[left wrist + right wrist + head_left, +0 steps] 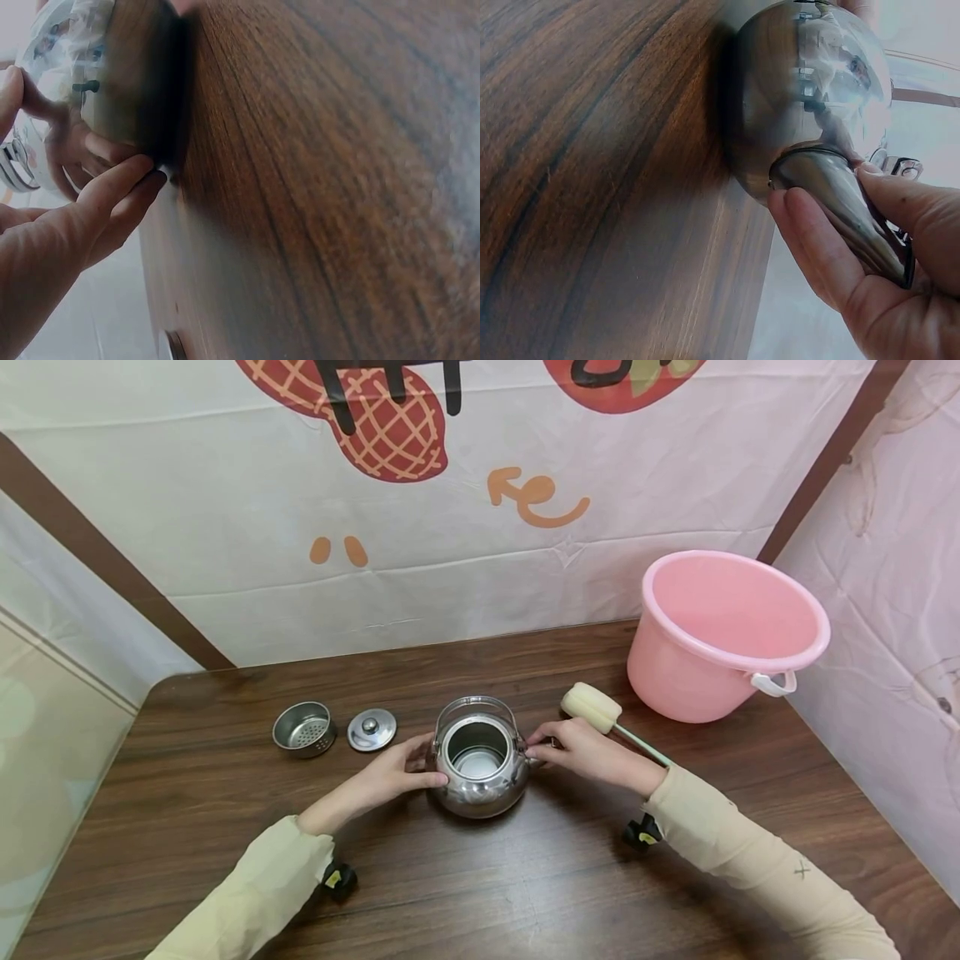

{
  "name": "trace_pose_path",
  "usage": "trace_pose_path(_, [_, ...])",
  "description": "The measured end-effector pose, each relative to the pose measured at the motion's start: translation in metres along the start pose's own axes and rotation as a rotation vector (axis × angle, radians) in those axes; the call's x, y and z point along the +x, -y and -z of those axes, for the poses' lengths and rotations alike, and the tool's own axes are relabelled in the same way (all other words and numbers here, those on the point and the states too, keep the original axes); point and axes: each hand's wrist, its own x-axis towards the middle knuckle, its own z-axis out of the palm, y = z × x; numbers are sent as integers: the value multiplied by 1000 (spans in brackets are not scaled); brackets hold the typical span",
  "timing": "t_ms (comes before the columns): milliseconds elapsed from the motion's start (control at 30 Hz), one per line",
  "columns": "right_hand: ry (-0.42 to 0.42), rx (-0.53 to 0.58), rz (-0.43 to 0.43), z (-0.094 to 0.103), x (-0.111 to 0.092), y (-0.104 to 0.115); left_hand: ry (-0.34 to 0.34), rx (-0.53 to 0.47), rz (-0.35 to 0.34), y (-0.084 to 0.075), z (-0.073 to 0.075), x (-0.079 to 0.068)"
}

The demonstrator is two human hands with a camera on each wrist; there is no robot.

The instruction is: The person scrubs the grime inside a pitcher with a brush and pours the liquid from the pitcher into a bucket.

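Note:
A shiny steel teapot (483,797) sits upright at the middle of the table, lidless, its bail handle raised and its inside visible from above. On its left side my left hand (393,771) holds the round body, the thumb near the opening and the fingers lower down, close to the base in the left wrist view. My right hand (592,752) grips the spout (840,210) between thumb and fingers, as the right wrist view shows. Left of the teapot lie its round knobbed lid (372,730) and a perforated metal strainer (304,730).
A sponge brush (592,707) with a pale green handle lies just behind my right hand. At the back right stands a pink bucket (675,668) with a white-ended handle. A printed cloth (450,577) hangs behind the wooden table (480,893).

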Motion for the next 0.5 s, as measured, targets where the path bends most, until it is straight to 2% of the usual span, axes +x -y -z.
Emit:
trace_pose_path(167, [-2, -33, -10, 4, 0, 4, -2, 2, -10, -4, 1, -2])
trace_pose_path(367, [-32, -79, 21, 13, 3, 8, -39, 29, -29, -13, 3, -2])
trace_pose_path(500, [-28, -71, -13, 20, 5, 11, -69, 20, -38, -17, 3, 0])
